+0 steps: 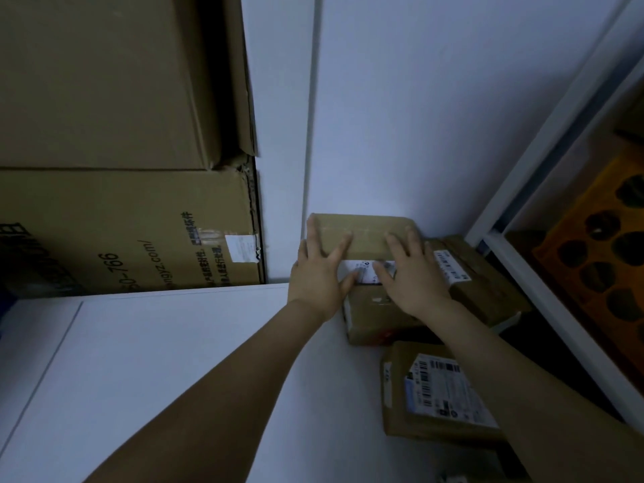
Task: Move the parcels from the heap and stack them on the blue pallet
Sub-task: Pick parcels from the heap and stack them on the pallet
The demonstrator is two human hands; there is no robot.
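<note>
A small brown cardboard parcel (366,235) lies against the white wall, on top of another brown parcel with a white label (376,315). My left hand (320,270) lies on the top parcel's left end, fingers spread and straight. My right hand (407,273) lies flat on its right part, fingers reaching over the label. A third parcel with a white label (477,280) sits to the right of them. A fourth labelled parcel (435,392) lies nearer to me. No blue pallet is in view.
Large brown cartons (122,151) are stacked at the left behind a white panel (156,360). A white shelf frame (543,210) runs along the right, with an orange tray of dark round holes (599,259) inside it.
</note>
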